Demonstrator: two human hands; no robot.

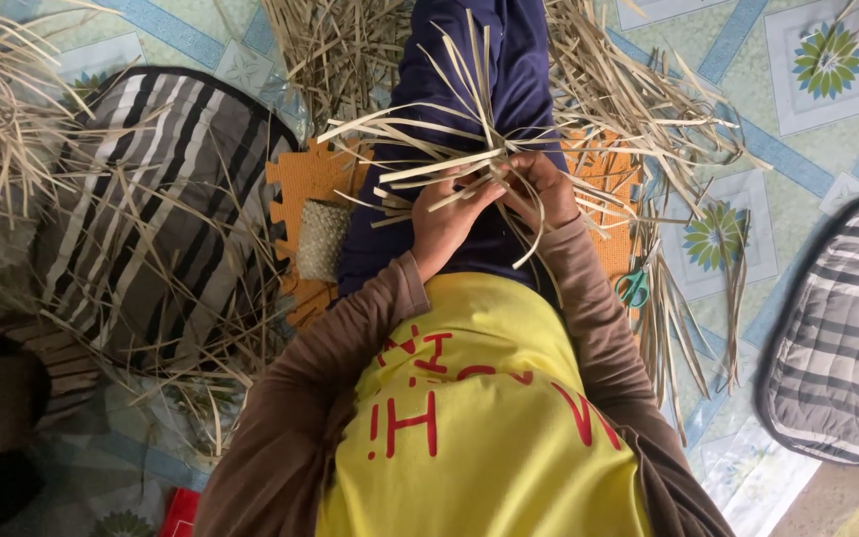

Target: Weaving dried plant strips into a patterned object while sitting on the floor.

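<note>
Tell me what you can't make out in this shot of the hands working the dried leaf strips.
Head view, the only one:
- Left hand and right hand: fingertips buried in the strip bundle, so the exact grip is unclear.
- Scissors: only the teal handles show; strips cover the blades.
- Small woven piece: too small to tell its shape.
- Red object: cut off by the bottom edge.

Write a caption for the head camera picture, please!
Both hands, left and right, weave pale straw strips over the lap.
</note>
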